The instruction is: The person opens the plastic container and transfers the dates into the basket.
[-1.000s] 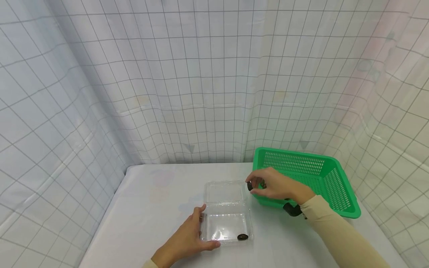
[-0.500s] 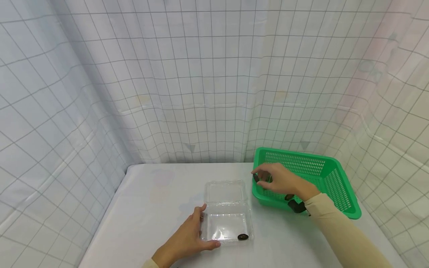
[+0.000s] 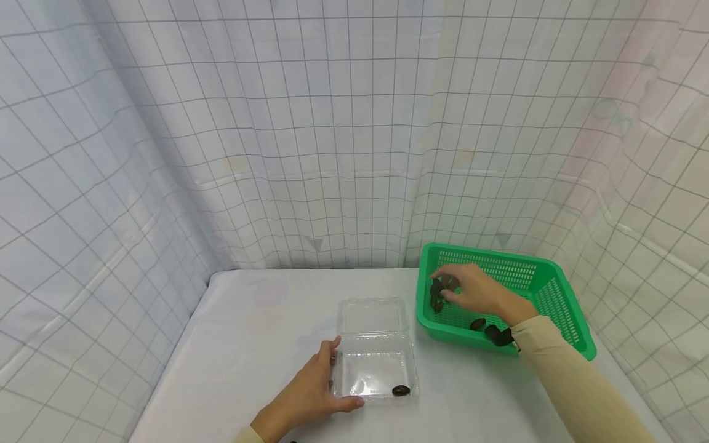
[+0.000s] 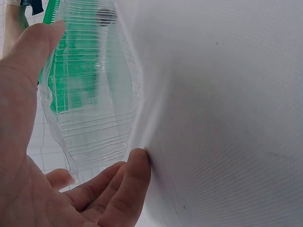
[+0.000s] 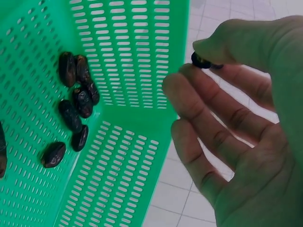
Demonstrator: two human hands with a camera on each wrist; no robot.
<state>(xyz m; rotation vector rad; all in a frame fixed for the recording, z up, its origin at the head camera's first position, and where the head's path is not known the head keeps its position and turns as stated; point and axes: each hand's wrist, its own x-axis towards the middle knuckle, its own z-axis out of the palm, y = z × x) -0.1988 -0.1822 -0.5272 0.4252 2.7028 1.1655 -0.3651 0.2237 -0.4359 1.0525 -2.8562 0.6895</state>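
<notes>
A clear plastic clamshell container (image 3: 373,373) lies with its lid folded back on the white table, one dark date (image 3: 401,391) in its near right corner. My left hand (image 3: 307,391) holds the container's left side, thumb at the near edge and fingers along the side; in the left wrist view the thumb overlaps the clear wall. Over the left part of the green basket (image 3: 573,320) is my right hand (image 3: 479,292). The right wrist view shows its thumb and finger pinching a date (image 5: 200,60), partly hidden by them. Several dates (image 5: 71,114) lie on the basket floor.
The basket stands at the table's right, its slotted walls rising around the dates. A white gridded curtain (image 3: 332,154) hangs behind the table and along both sides. The white table cover (image 3: 260,332) extends left of the container.
My right hand has moved right and away from me, from the basket's left rim to over its inside, uncovering several dates there. My left hand and the container have stayed in place.
</notes>
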